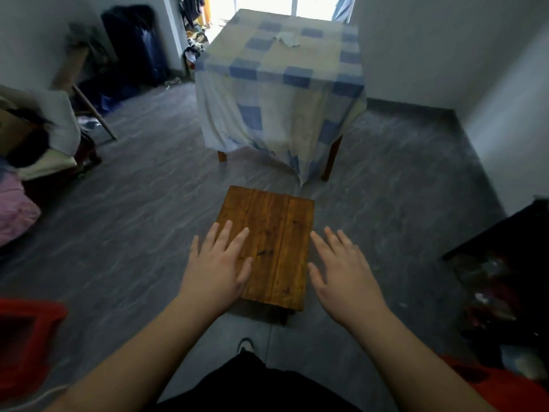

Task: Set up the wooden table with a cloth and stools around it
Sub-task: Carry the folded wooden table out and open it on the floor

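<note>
Item: wooden stool stood on floor near cloth-draped surface; left hand and right hand hovered flat, grip released; stool placement under way, next likely gripping both sides.

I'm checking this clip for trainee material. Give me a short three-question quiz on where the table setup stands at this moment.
1. True or false: the cloth already covers the table.
2. Where is the stool? A) on the table B) on the floor in front of the table C) against the left wall
3. What are the left hand and right hand doing?

Key
1. True; it drapes over the top and sides, with only the lower legs showing.
2. B
3. Both are open with fingers spread at the stool's two sides, the left over its top edge, gripping nothing.
</note>
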Tool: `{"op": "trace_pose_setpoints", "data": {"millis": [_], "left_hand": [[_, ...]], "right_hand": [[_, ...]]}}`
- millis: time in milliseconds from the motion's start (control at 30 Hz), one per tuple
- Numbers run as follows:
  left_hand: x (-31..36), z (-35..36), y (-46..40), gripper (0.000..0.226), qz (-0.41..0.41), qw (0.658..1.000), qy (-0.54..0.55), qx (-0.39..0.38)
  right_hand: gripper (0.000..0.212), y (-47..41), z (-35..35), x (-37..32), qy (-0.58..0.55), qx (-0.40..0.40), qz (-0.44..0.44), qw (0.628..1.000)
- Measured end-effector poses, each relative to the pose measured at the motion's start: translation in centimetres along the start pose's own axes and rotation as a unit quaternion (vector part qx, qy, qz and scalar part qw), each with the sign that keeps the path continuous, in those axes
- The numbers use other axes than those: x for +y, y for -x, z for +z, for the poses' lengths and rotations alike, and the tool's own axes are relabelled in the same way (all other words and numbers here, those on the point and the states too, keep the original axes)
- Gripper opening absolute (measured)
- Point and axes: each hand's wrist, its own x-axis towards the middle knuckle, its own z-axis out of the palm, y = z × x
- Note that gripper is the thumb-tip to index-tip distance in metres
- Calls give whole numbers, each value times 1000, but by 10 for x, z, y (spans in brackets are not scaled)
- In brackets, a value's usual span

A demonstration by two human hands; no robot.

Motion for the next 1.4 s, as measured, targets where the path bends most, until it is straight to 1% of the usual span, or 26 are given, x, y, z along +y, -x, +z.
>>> {"op": "trace_pose_setpoints", "data": {"millis": [133, 200, 333, 433, 533, 633, 733, 800, 933, 1067, 1167, 1267, 1400], "left_hand": [[-12, 13, -31, 72, -44, 999, 6, -6], [-16, 24, -50, 73, -70, 997, 15, -14], [-14, 42, -89, 68, -102, 992, 2, -69], [-4, 46, -119, 72, -122, 990, 10, -65], [2, 45, -148, 65, -138, 988, 26, -63], [9, 46, -172, 64, -166, 984, 23, -63], [21, 49, -196, 64, -208, 975, 21, -71], [33, 56, -210, 64, -247, 967, 21, -57], [70, 77, -239, 64, -328, 944, 9, -39], [128, 103, -276, 63, -440, 897, 35, -28], [168, 111, -292, 63, -477, 877, 53, -35], [192, 115, -300, 62, -508, 859, 57, -27], [204, 121, -299, 64, -584, 807, 82, 15]], "right_hand": [[64, -50, 6, 12, 33, -15, -28, 999], [64, -79, 14, 18, 46, -41, -44, 997], [65, -126, 20, 35, 49, -92, -71, 992], [65, -167, 15, 53, 61, -94, -92, 989], [63, -208, 13, 69, 48, -89, -98, 990], [62, -243, 14, 87, 30, -89, -101, 990], [61, -280, 16, 113, 27, -114, -132, 984], [61, -310, 19, 130, 26, -121, -166, 978], [63, -367, 30, 168, 24, -157, -248, 956], [63, -433, 30, 210, 63, -203, -350, 912], [62, -465, 21, 231, 86, -226, -398, 885], [62, -493, 19, 232, 87, -232, -435, 866], [62, -516, 32, 215, 94, -270, -477, 831]]}}
